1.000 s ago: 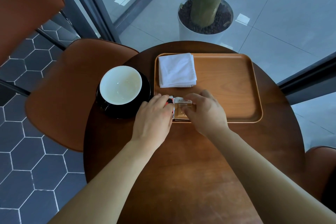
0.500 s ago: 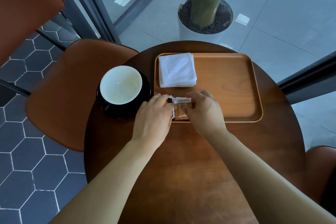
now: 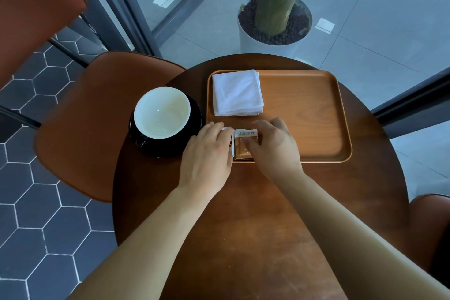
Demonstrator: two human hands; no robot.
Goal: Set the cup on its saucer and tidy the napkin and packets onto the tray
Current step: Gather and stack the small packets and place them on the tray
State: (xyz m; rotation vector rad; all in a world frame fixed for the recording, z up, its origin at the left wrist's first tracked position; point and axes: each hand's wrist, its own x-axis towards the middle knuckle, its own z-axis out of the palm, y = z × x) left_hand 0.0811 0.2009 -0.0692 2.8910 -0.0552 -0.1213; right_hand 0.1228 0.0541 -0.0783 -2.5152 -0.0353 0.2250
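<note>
A cup (image 3: 162,112), white inside and black outside, sits on its black saucer (image 3: 194,134) on the left part of the round wooden table (image 3: 255,214). A folded white napkin (image 3: 237,92) lies in the far left corner of the wooden tray (image 3: 316,114). At the tray's near left corner lie the small packets (image 3: 244,143), a brown one with a white printed strip uppermost. My left hand (image 3: 209,156) covers their left side with curled fingers touching them. My right hand (image 3: 275,146) holds their right side with thumb and fingers.
A brown leather chair (image 3: 80,124) stands left of the table, and another chair's edge (image 3: 431,217) shows at the lower right. Beyond the table stands a white planter (image 3: 275,31) with a green trunk. Dark window frames run along the left and right.
Both hands have stayed on the packets and shifted only slightly. The brown packet sits a little squarer against the tray's near left corner.
</note>
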